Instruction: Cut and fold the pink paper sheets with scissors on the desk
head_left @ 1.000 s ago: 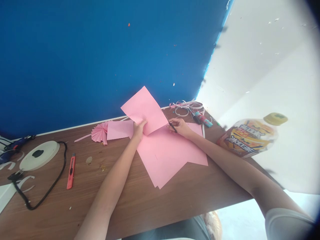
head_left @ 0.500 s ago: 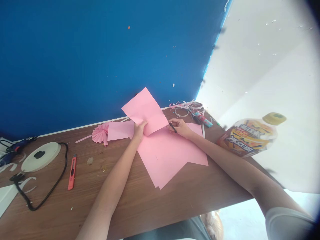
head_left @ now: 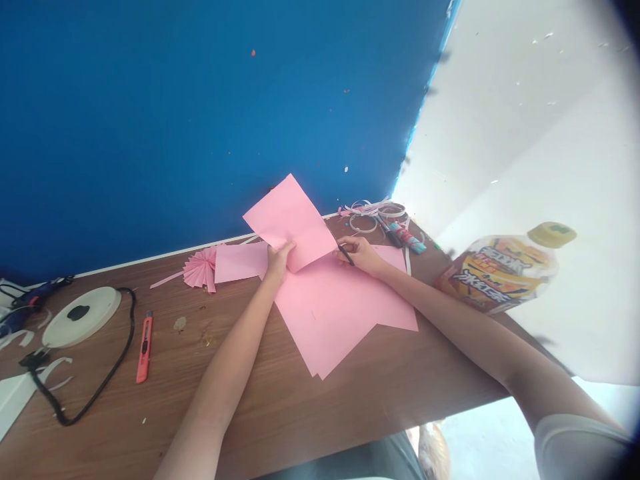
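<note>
A deep blue wall point(head_left: 190, 107) fills the far side of the room, and a white wall point(head_left: 555, 153) marked with small flecks meets it at the right. Below them stretches a brown wood-grained table point(head_left: 280, 413). Its largest load is a spread of overlapping pink sheets point(head_left: 340, 313), lying flat near the middle. A bottle point(head_left: 495, 277) with a yellow cap and an orange label appears at the right, beyond the right forearm. At the left sits a round cream disc point(head_left: 83, 317) with a dark centre, a black cord point(head_left: 113, 370) looping beside it.

The raised pink sheet point(head_left: 295, 220) is tilted above the spread, between the two hands. The left hand point(head_left: 278, 260) pinches its lower left part, thumb lying over the near face and the other fingers hidden behind. The right hand point(head_left: 360, 255) has its fingers bent around the handle of dark scissors point(head_left: 346, 255), whose blades meet the sheet's right edge; how far the blades part is too small to tell.

Smaller still are a pleated pink fan point(head_left: 200, 269), curled white strips point(head_left: 367, 212) and a red cutter point(head_left: 144, 350).
</note>
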### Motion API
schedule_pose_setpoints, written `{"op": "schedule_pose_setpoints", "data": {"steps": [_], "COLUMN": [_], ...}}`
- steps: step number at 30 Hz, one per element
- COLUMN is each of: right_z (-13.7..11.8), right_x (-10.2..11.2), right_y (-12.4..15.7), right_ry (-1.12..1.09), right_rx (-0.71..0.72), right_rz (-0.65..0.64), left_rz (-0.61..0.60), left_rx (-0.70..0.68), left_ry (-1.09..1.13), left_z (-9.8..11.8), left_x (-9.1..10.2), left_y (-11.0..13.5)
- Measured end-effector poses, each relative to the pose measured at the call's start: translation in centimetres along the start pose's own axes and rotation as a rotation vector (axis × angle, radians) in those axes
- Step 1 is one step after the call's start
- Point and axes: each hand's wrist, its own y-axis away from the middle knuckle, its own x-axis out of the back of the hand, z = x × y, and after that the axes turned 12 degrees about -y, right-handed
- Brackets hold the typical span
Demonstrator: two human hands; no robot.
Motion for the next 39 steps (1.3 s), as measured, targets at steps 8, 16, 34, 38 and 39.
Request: {"op": "schedule_pose_setpoints", "data": {"steps": [8, 16, 34, 38, 39], "right_z": [-0.20, -0.19, -0.19, -0.14, -0.13], "right_x": [-0.15, -0.29, -0.41, -0.31, -0.28], "right_y": [0.03, 0.03, 0.02, -0.01, -0.02], "right_ry": [-0.020, -0.025, -0.028, -0.004, 0.000], "right_rx": [-0.001, 0.004, 0.022, 0.026, 0.029], "right_rz": [-0.007, 0.008, 0.006, 0.005, 0.003], "left_rz": [-0.028, -0.055, -0.098, -0.090, -0.087], "left_rx": [-0.007, 0.016, -0.005, 0.005, 0.003], "left_ry": [-0.014, -0.013, -0.023, -0.034, -0.036], "left_z": [0.31, 0.12, 0.23, 0.10, 0.07], "left_x": [0.03, 0.13, 0.19, 0.24, 0.24], "left_y": [0.32, 0.17, 0.36, 0.24, 0.22]}}
